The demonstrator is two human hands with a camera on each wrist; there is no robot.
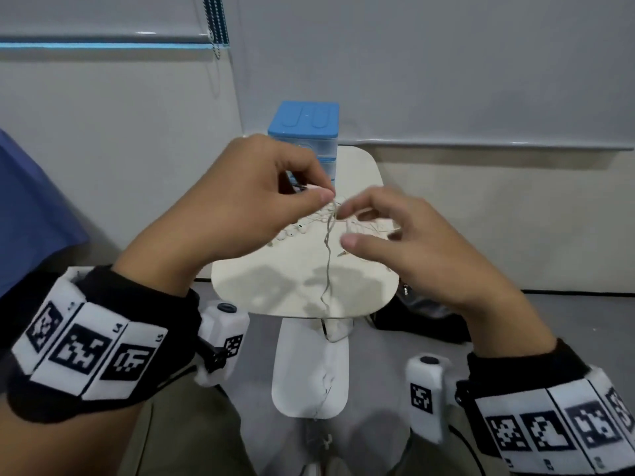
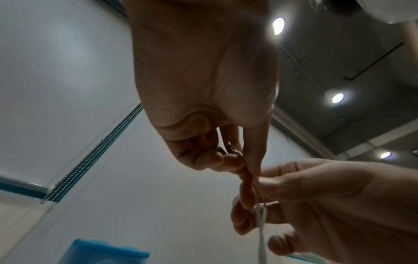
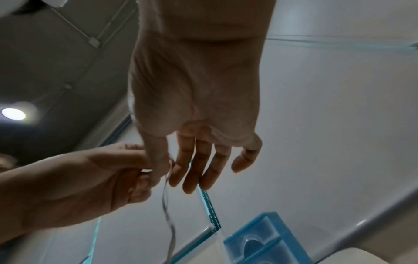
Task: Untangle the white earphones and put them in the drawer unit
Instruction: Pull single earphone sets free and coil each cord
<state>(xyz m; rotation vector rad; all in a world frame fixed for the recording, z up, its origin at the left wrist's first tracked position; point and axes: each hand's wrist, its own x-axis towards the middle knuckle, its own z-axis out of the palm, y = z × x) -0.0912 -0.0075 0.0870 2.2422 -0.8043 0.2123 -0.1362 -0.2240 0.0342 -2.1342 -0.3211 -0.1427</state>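
White earphones (image 1: 329,235) up in the air over the small table (image 1: 299,290), cable dangling in a wavy line past the near edge, more loops and buds lying tangled on the tabletop just behind. Pinched at the top between thumb and forefinger of the left hand (image 1: 254,201), other fingers curled in, something small and metallic, maybe the plug, tucked among them in the left wrist view. Right hand (image 1: 405,242) just beside, fingers loosely spread and half bent, fingertips (image 3: 181,178) brushing the cable right below the pinch, not clearly gripping anything. Blue drawer unit (image 1: 304,132) standing at the far end of the table, drawers apparently closed, hard to tell behind the hand. Still the untangling stage, by the look of it. Best kept gentle here: hold the top steady with the left, slide the right down the hanging strand to find the crossing, ease loops apart rather than tug, since pulling hard would likely tighten the knot. Worth keeping the loose end from snagging the table edge
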